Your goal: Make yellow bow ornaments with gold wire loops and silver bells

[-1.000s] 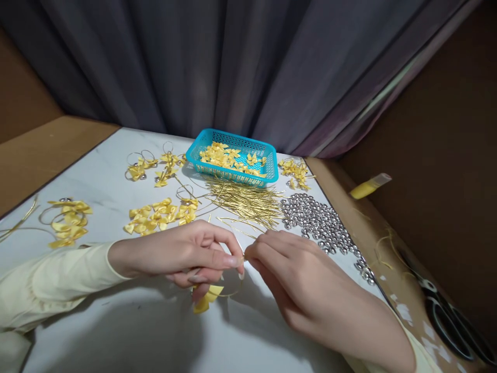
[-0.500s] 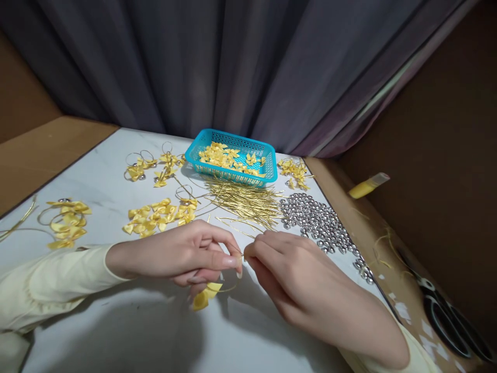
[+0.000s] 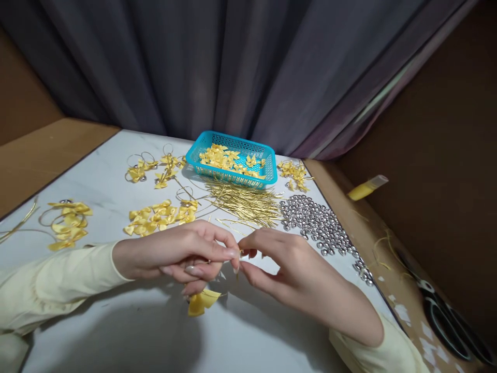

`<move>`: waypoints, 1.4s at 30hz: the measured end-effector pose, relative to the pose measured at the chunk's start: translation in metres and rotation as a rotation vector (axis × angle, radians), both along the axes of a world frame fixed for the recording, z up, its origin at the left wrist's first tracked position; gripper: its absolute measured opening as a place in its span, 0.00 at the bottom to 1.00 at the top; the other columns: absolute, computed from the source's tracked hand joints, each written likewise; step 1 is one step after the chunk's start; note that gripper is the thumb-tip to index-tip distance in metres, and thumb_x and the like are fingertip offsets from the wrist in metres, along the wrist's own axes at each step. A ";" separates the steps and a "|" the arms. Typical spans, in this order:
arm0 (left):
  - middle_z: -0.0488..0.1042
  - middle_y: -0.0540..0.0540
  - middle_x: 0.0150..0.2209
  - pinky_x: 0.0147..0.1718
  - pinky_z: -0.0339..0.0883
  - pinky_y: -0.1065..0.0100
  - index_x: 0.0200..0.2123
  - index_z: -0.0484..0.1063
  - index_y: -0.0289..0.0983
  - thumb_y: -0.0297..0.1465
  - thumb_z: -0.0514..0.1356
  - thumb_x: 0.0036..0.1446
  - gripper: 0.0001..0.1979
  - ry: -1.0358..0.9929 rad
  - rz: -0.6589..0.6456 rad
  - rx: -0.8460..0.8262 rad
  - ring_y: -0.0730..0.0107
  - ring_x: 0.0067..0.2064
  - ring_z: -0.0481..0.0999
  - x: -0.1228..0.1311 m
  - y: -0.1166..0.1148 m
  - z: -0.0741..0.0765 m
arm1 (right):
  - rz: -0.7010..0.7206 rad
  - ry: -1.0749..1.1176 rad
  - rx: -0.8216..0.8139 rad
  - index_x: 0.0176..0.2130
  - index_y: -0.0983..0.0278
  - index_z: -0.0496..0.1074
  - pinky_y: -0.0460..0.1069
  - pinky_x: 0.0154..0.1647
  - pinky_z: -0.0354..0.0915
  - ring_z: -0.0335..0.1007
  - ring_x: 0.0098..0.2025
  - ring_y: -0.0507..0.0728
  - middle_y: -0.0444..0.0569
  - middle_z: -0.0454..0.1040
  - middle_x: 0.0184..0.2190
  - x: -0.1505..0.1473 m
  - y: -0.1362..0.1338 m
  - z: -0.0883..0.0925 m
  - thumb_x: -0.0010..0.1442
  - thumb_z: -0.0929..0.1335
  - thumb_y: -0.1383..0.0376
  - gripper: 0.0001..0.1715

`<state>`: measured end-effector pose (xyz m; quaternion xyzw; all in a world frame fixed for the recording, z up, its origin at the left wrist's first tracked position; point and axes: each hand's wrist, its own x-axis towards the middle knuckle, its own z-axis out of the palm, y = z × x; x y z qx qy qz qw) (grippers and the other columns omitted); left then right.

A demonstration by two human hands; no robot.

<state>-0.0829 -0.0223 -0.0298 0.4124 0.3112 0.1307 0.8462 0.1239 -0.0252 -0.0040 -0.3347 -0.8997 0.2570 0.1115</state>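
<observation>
My left hand (image 3: 194,254) is closed, thumb and forefinger pinching a thin gold cord, and a yellow ribbon bow (image 3: 203,302) hangs below its curled lower fingers. Thumb and forefinger of my right hand (image 3: 298,274) meet the cord at the left fingertips, with a small gap between them. Just beyond the hands lies a pile of gold cords (image 3: 246,202). Several yellow bows (image 3: 155,217) rest behind my left wrist. Silver bell-like beads (image 3: 318,220) are spread past my right hand.
A blue basket (image 3: 232,180) holding yellow bows stands at the back. Looped bows (image 3: 69,225) lie at the left, others (image 3: 295,173) right of the basket. Scissors (image 3: 446,321) and a yellow tube (image 3: 367,188) are at the right.
My right hand has shifted left and its fingers have spread apart a little at the cord. The hanging bow has swung slightly left and down.
</observation>
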 end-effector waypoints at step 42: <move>0.51 0.60 0.12 0.11 0.44 0.79 0.31 0.67 0.33 0.34 0.58 0.57 0.09 0.003 -0.106 0.002 0.84 0.12 0.48 0.017 0.009 -0.072 | 0.308 0.071 -0.389 0.38 0.71 0.72 0.45 0.37 0.65 0.69 0.34 0.50 0.51 0.74 0.32 0.020 0.032 -0.073 0.63 0.58 0.74 0.14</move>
